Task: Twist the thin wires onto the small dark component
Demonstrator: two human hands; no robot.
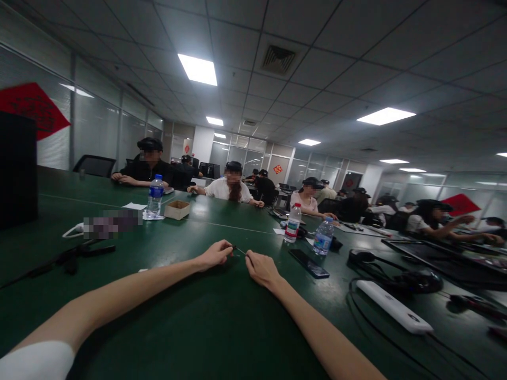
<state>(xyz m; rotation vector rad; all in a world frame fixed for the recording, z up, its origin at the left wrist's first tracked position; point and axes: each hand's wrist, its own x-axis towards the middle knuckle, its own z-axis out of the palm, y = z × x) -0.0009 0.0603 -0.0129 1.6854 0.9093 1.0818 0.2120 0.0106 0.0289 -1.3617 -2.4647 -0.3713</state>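
Observation:
Over the middle of the green table (222,327), my left hand (217,254) is closed in a pinch on a small dark piece (234,247) at its fingertips. Close to its right, my right hand (261,268) is closed with the fingers curled in. A thin, light metal rod (241,250) spans the short gap between the two hands. Its right end disappears into my right fingers, and its left end meets the dark piece. What kind of tool or part the rod is, I cannot make out. Both forearms reach forward low over the tabletop.
Right of my hands lie a phone (309,263), two bottles (292,224), a white power bank (394,306) with cables and a dark headset (415,279). To the left are a small cardboard box (177,209), a water bottle (155,197) and black straps (71,256). Several people sit beyond.

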